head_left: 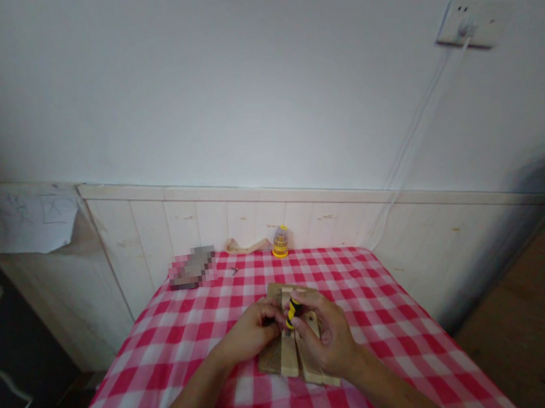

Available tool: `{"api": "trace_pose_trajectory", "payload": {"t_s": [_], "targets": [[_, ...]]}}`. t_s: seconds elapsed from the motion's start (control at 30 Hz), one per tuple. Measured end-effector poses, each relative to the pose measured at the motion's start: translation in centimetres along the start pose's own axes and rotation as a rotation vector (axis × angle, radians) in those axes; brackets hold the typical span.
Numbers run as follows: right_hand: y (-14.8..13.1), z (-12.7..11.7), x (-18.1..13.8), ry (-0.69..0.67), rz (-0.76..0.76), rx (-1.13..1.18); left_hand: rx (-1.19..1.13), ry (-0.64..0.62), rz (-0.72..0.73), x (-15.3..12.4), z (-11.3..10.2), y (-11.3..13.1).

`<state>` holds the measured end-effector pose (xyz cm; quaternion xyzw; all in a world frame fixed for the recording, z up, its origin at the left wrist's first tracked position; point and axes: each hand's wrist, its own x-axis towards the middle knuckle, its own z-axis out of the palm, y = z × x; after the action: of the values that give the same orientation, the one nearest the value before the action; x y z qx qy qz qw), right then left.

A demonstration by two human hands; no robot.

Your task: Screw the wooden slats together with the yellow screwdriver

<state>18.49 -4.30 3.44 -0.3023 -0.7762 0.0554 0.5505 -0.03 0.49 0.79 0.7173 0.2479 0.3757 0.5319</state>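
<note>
In my right hand [327,330] is a small yellow-and-black screwdriver [293,311], tilted, its lower end over a pale wooden strip [289,357]. My left hand [256,330] has its fingers bent in beside the screwdriver's lower end; whatever they pinch, if anything, is hidden. The strip lies on a brown wooden board [271,359] on the table. More pale wooden pieces [309,363] lie on the board under my right hand, one with a hole near its end.
A red-and-white checked cloth [175,377] covers the table. Along its back stand a yellow-based clear container [280,242] and a pale curved strip [248,246]. A blurred-out flat object [193,268] and a small dark item [234,270] lie at back left. A white wall socket [474,23] holds a plugged cord.
</note>
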Motion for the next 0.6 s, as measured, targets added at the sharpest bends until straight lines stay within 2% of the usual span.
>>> {"api": "trace_pose_trajectory", "payload": {"t_s": [0.23, 0.6], "targets": [[-0.16, 0.03, 0.49, 0.048, -0.036, -0.033, 0.023, 0.015, -0.035, -0.08, 0.18, 0.29], [0.01, -0.07, 0.3, 0.026, -0.061, -0.019, -0.018, 0.018, -0.03, -0.02, 0.15, -0.29]]}}
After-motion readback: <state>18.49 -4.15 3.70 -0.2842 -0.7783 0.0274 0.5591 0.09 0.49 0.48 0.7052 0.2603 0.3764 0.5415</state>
